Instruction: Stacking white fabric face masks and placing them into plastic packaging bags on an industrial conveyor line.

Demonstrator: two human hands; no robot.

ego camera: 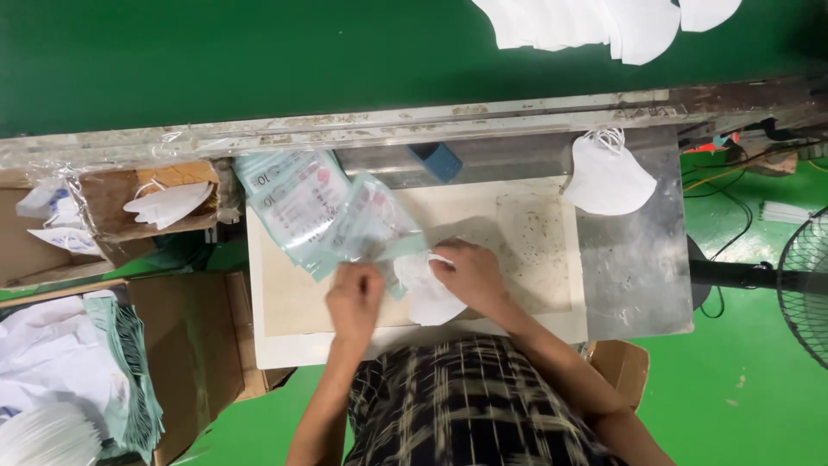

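Observation:
My left hand pinches the near edge of a clear plastic pouch with pale green print lying on the white work board. My right hand holds a folded white face mask at the pouch's open end, the mask partly under my fingers. Whether the mask is inside the pouch I cannot tell.
A stack of similar pouches lies at the board's far left. Another white mask rests on the metal plate at right. A green conveyor belt carries several masks. Cardboard boxes stand left, a fan right.

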